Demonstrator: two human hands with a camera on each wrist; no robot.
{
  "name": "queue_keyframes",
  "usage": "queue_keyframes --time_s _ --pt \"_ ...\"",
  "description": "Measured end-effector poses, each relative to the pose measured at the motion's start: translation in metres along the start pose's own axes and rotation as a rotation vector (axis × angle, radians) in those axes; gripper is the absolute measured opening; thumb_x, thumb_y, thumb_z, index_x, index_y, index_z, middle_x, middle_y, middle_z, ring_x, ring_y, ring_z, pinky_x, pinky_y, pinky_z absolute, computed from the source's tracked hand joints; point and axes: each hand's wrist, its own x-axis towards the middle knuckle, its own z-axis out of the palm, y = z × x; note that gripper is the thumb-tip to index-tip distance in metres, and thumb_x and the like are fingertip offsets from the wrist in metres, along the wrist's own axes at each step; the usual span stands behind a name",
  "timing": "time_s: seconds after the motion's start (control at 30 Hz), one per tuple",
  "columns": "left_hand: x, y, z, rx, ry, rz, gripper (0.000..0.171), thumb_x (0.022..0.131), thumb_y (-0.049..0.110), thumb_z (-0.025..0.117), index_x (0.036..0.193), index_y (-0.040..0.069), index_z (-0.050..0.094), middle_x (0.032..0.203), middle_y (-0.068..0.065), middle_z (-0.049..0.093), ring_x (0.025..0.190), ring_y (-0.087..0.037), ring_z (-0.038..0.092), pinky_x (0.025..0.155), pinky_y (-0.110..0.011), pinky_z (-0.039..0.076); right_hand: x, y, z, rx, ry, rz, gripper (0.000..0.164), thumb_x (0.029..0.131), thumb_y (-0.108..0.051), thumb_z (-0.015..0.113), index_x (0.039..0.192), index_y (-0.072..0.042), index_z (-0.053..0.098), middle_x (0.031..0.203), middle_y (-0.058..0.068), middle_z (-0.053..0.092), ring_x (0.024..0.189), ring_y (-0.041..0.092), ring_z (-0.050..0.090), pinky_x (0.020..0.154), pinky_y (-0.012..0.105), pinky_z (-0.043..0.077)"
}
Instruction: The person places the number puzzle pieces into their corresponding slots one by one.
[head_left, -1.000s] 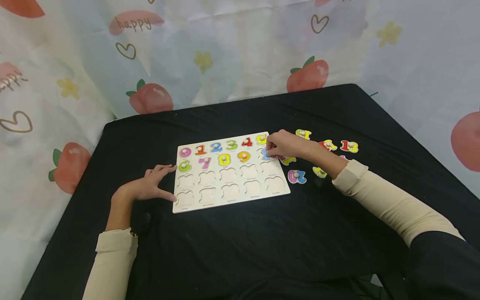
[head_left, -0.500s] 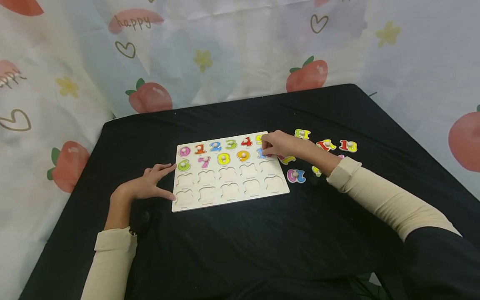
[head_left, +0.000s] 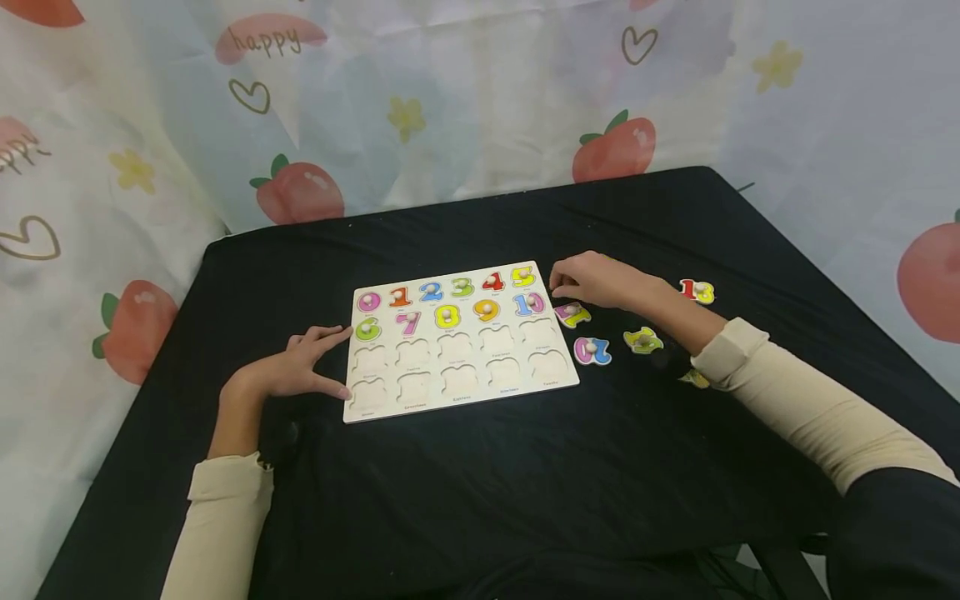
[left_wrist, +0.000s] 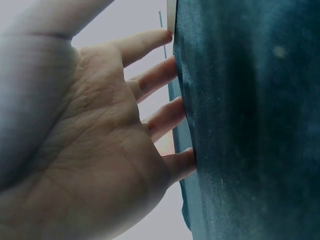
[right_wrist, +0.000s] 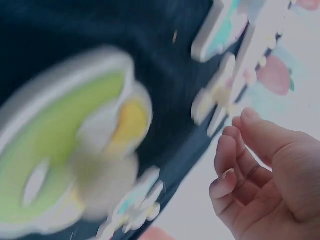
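Observation:
A white wooden number puzzle board [head_left: 393, 392] lies on a black cloth, knobbed pieces 0 to 9 seated in its upper rows. The blue and pink 10 piece [head_left: 529, 304] sits in its recess at the right end of the second row. My left hand [head_left: 288, 371] rests at the board's left edge, fingers spread, thumb and index finger touching it. Just off the board's upper right edge, my right hand [head_left: 600, 279] hovers with loosely curled fingers, holding nothing. Close to it lies a yellow and purple piece [head_left: 572, 314]. A green piece [right_wrist: 55, 145] looms large and blurred in the right wrist view.
Loose pieces lie right of the board: the pink and blue 20 [head_left: 592, 351], a green and yellow piece [head_left: 642, 340] and the red and yellow 13 [head_left: 697, 292]. The right sleeve partly covers a yellow piece [head_left: 694, 379]. A patterned curtain [head_left: 480, 108] hangs behind the table.
My right hand has let go of the 10 piece, now in its recess, and moved right off the board. It now covers some loose pieces. My left hand has stayed put.

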Motion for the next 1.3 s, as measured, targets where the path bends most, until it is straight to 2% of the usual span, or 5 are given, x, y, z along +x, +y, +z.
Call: queue_keyframes --time_s 0.13,0.5,0.7,1.17,1.3 --pt "0.000 -0.001 0.000 -0.002 -0.001 0.001 0.106 0.072 0.051 0.075 0.150 0.008 0.017 0.150 -0.023 0.011 0.122 -0.043 0.016 0.092 -0.066 0.028 -0.015 0.012 -0.008 -0.039 0.045 0.031 0.007 0.092 -0.009 0.061 0.096 -0.005 0.066 0.087 0.003 0.062 0.067 0.017 0.050 0.066 0.034 0.043" --pt "-0.001 0.000 0.003 -0.002 0.014 0.011 0.107 0.071 0.051 0.076 0.150 0.008 0.017 0.148 -0.024 0.015 0.119 -0.042 0.020 0.091 -0.065 0.030 -0.047 0.038 -0.026 -0.080 0.051 0.149 0.016 0.094 -0.010 0.058 0.105 0.000 0.064 0.087 0.007 0.062 0.057 0.016 0.052 0.063 0.037 0.046" --pt "-0.005 0.002 0.001 0.007 0.038 0.015 0.107 0.070 0.051 0.076 0.150 0.009 0.018 0.148 -0.023 0.016 0.118 -0.042 0.022 0.090 -0.065 0.032 -0.058 0.050 -0.040 -0.089 0.060 0.198 0.019 0.094 -0.010 0.057 0.107 0.002 0.063 0.090 0.010 0.063 0.064 0.018 0.053 0.063 0.038 0.045" --pt "-0.004 0.003 0.000 0.007 0.026 0.011 0.106 0.071 0.051 0.075 0.150 0.009 0.018 0.148 -0.022 0.015 0.118 -0.041 0.022 0.089 -0.062 0.034 -0.075 0.067 -0.053 -0.080 -0.107 0.280 0.018 0.092 -0.008 0.056 0.103 0.006 0.063 0.087 0.009 0.060 0.070 0.020 0.053 0.066 0.040 0.047" --pt "-0.004 0.003 0.000 0.007 0.014 0.007 0.106 0.072 0.050 0.076 0.150 0.007 0.019 0.148 -0.023 0.016 0.118 -0.042 0.022 0.089 -0.063 0.034 -0.079 0.071 -0.052 -0.055 -0.123 0.267 0.017 0.091 -0.009 0.059 0.101 0.005 0.063 0.086 0.008 0.061 0.070 0.020 0.055 0.064 0.039 0.048"
